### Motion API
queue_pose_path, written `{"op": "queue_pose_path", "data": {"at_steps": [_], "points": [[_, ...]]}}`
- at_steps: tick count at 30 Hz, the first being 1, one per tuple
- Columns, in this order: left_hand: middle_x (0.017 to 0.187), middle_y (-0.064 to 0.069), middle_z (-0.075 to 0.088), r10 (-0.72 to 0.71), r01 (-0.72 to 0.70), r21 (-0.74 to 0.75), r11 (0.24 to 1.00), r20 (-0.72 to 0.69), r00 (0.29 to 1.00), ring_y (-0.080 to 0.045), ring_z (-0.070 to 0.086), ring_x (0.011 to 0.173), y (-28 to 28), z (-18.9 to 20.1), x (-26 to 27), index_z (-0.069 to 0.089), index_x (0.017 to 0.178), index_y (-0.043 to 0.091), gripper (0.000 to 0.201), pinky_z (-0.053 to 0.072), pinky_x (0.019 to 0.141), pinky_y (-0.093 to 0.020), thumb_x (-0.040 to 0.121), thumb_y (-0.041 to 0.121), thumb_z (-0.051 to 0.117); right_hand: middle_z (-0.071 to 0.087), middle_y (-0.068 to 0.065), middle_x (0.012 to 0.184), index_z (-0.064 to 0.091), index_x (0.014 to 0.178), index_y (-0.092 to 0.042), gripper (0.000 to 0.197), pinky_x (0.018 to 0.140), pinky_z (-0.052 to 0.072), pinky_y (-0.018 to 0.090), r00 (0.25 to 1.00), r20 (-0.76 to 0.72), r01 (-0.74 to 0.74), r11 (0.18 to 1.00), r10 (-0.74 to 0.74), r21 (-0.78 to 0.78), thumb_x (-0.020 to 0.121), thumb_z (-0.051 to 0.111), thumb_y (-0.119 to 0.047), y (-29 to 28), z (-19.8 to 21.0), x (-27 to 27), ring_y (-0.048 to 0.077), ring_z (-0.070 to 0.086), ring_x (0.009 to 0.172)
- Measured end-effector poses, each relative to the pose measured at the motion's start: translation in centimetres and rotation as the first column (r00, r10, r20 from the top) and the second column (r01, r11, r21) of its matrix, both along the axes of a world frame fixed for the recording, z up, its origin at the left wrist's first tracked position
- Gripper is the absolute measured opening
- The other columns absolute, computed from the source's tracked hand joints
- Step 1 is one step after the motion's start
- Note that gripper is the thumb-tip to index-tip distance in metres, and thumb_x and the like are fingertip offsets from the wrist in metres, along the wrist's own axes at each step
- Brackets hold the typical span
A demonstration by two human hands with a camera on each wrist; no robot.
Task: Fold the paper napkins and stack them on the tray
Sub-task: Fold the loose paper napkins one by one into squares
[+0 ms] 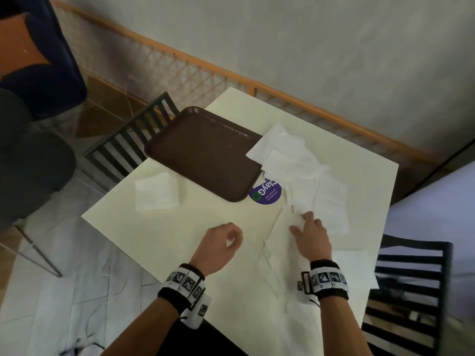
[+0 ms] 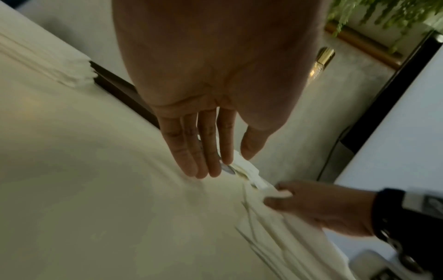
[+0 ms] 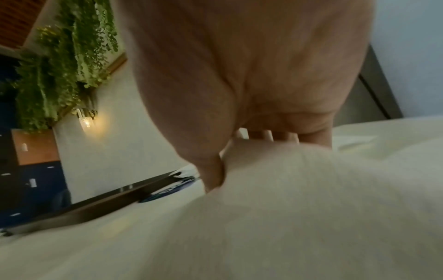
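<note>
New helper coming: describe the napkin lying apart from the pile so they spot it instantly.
Start at the brown tray on the cream table. Just off its near left edge lies a square white napkin. Unlike the rumpled pile right of the tray, it lies flat, alone and untouched.

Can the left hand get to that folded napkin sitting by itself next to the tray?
Probably yes. The left hand hangs above bare table and holds nothing, and the folded napkin lies in the open beside the brown tray. Nothing sits between them.
</note>
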State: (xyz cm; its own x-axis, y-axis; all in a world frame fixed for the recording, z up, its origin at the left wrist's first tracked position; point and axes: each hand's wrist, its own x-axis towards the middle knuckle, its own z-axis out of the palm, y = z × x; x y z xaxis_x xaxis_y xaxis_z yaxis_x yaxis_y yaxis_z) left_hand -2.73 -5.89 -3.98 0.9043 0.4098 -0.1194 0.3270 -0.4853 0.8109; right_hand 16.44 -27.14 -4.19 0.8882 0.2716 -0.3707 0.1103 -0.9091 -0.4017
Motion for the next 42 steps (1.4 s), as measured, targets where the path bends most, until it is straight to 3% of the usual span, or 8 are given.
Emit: {"op": "queue_pose_path", "data": {"at_steps": [5,13,21,26,28,32,38,42], "points": [[0.116,0.009,0.058,-0.08,0.072,-0.06,0.996,-0.146,0.986,-0.008,0.061,0.096,-2.5,-1.5,0.8,0.064,0.131,0.025,0.049,0.053,0.093,-0.026,0.09,0.042,0.084,0.066,0.024,0.129,0.056,0.132,-0.003,0.034,0.1,0.049,0.048,0.999,-0.033,0.027,0.973,-0.02,0.23,0.109,0.063,-0.027,3.3,-1.1,-2.5,0.045,0.061,0.127],[0.092,0.003,0.068,0.051,-0.05,0.017,0.999,-0.09,0.995,-0.007,0.07,0.076,0.4,-2.3,0.0,0.078,0.087,0.017,0.017,0.056,0.077,-0.024,0.088,0.001,0.082,0.071,0.0,0.098,0.071,0.107,-0.015,0.02,0.084,0.042,0.034,0.995,0.027,-0.097,0.935,0.094,0.34,0.105,0.069,-0.035,3.5,1.0,-1.9,0.027,0.067,0.1],[0.14,0.02,0.058,0.133,-0.125,-0.144,0.982,0.044,0.99,0.003,0.058,0.124,2.4,3.0,1.9,0.049,0.153,0.029,0.074,0.047,0.104,-0.017,0.09,0.045,0.085,0.078,-0.027,0.097,0.085,0.1,-0.027,0.004,0.084,0.046,0.009,0.919,0.226,-0.394,0.704,0.324,0.591,0.096,0.084,-0.026,4.3,8.3,-2.0,-0.002,0.069,0.101],[0.091,0.007,0.077,0.113,-0.058,-0.264,0.963,0.2,0.973,-0.005,0.072,0.084,4.0,8.5,3.3,0.076,0.104,0.018,0.015,0.055,0.077,-0.022,0.1,0.032,0.077,0.076,-0.012,0.101,0.076,0.099,-0.026,0.006,0.09,0.052,0.03,0.927,0.247,-0.369,0.574,0.281,0.731,0.105,0.076,-0.024,5.8,12.2,-1.6,0.015,0.068,0.096],[0.077,-0.005,0.067,0.126,-0.063,-0.224,0.972,0.278,0.952,-0.009,0.059,0.072,4.5,9.3,3.3,0.072,0.086,0.015,0.027,0.049,0.068,-0.032,0.105,0.033,0.07,0.073,-0.008,0.096,0.071,0.107,-0.025,0.01,0.088,0.056,0.037,0.961,0.184,-0.27,0.55,0.208,0.79,0.105,0.075,-0.034,6.4,12.1,-1.4,0.023,0.068,0.091],[0.083,-0.026,0.059,0.19,-0.122,-0.202,0.972,0.358,0.914,-0.03,0.053,0.072,5.0,10.5,3.2,0.064,0.091,0.003,0.045,0.052,0.068,-0.055,0.111,0.042,0.056,0.078,-0.001,0.102,0.071,0.113,-0.02,0.032,0.092,0.062,0.049,0.966,0.068,-0.207,0.594,0.248,0.778,0.098,0.08,-0.046,8.2,10.1,-2.0,0.022,0.075,0.098],[0.092,-0.015,0.072,0.332,-0.244,-0.258,0.935,0.389,0.86,-0.036,0.068,0.086,5.6,11.1,2.9,0.074,0.1,0.013,0.031,0.058,0.079,-0.057,0.112,0.036,0.057,0.077,-0.005,0.106,0.076,0.105,-0.019,0.004,0.083,0.054,0.032,0.994,0.088,-0.107,0.385,0.067,0.917,0.102,0.078,-0.017,10.2,10.2,-4.0,0.018,0.072,0.104],[0.096,-0.008,0.078,0.356,-0.255,-0.317,0.914,0.322,0.877,-0.035,0.074,0.094,5.4,10.2,2.6,0.077,0.102,0.013,0.024,0.063,0.087,-0.055,0.106,0.035,0.068,0.078,-0.006,0.107,0.078,0.104,-0.021,0.013,0.093,0.056,0.039,0.996,0.041,-0.075,0.483,0.081,0.873,0.102,0.078,-0.034,11.4,9.0,-3.8,0.019,0.072,0.105]]}}
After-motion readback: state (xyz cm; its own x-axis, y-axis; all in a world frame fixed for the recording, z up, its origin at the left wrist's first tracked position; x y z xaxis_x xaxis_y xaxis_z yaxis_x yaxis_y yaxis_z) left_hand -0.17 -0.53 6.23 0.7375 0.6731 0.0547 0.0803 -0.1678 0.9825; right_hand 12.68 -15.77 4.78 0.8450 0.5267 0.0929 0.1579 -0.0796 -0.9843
